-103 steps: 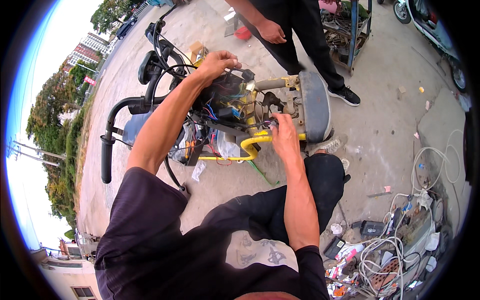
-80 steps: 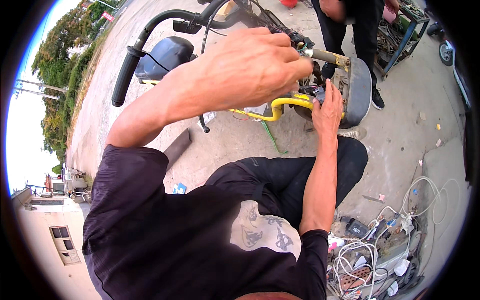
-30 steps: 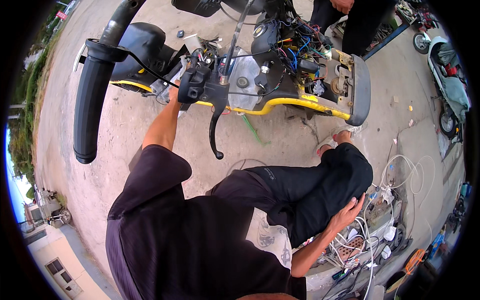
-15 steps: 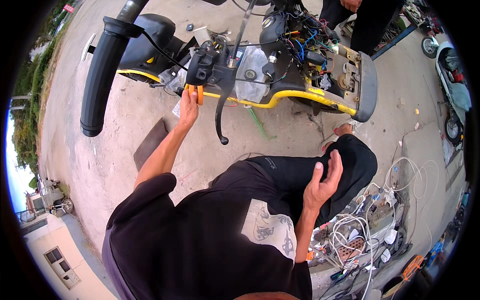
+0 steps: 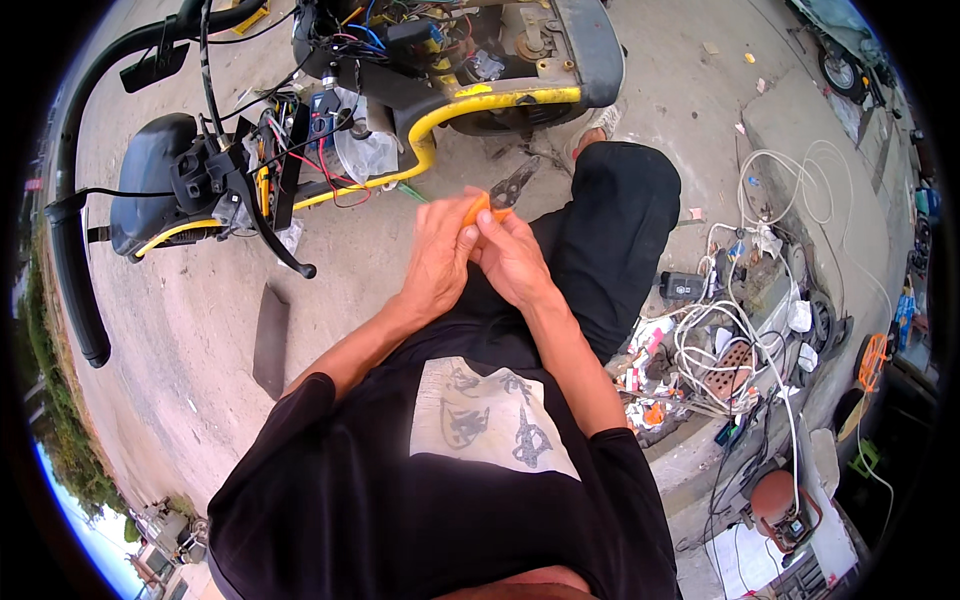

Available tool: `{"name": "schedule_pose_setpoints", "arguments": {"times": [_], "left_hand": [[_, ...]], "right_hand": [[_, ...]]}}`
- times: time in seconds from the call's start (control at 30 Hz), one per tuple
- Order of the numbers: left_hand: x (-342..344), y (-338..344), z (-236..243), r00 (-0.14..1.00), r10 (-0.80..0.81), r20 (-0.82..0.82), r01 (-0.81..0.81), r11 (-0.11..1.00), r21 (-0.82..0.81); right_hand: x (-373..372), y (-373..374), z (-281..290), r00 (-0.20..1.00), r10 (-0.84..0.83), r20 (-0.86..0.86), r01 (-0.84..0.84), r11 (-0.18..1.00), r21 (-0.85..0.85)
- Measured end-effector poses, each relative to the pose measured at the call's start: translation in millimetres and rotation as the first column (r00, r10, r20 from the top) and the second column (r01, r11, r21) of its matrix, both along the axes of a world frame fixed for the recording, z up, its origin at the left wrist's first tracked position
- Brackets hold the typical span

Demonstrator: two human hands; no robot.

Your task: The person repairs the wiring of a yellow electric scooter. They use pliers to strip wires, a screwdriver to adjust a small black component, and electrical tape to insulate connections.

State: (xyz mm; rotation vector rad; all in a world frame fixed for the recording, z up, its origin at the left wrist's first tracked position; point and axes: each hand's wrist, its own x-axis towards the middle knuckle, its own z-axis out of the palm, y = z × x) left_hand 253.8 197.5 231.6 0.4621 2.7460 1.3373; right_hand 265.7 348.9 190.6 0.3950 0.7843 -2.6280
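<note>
Above my lap, both hands meet on a pair of pliers [image 5: 513,187] with orange handles and dark metal jaws. The jaws point up and away to the right. My left hand [image 5: 436,245] wraps the handles from the left. From the other side my right hand [image 5: 514,264] grips them, thumb and fingers pressed together. Fingers hide most of the handles. Beyond my hands stands a partly stripped scooter with a yellow frame tube [image 5: 425,140]. Its black brake lever [image 5: 268,225] hangs to the left of my hands.
Loose wires [image 5: 375,35] spill from the scooter's open body. A black tray [image 5: 292,165] of tools and a blue meter [image 5: 322,108] rest on it. The handlebar grip [image 5: 80,285] juts out at left. White cable [image 5: 700,330] tangles over scrap at right. A dark plate [image 5: 270,340] lies on the ground.
My left hand has brought the orange-handled pliers from beside the brake lever to above my lap. My right hand, open before, has closed on them too. The view has shifted right.
</note>
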Motion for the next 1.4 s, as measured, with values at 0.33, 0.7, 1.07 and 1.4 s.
{"name": "schedule_pose_setpoints", "arguments": {"times": [0.33,0.7,1.07,1.4], "left_hand": [[-34.6,40.8,34.5,0.955,-0.062,0.288,-0.062,0.914,0.401],[-50.3,85.8,60.0,0.921,-0.124,0.37,-0.16,0.745,0.648],[-72.0,103.5,54.5,0.873,-0.367,0.32,-0.054,0.579,0.814],[-92.2,119.1,62.2,0.859,-0.358,0.367,-0.204,0.417,0.886]], "right_hand": [[-6.0,12.7,37.0,0.946,-0.152,-0.285,0.31,0.679,0.666],[-50.9,24.6,60.1,0.75,0.062,-0.659,0.658,0.038,0.752],[-66.9,44.4,63.6,0.746,-0.017,-0.666,0.666,0.002,0.746],[-87.1,65.9,71.5,0.813,-0.012,-0.583,0.581,-0.053,0.812]]}}
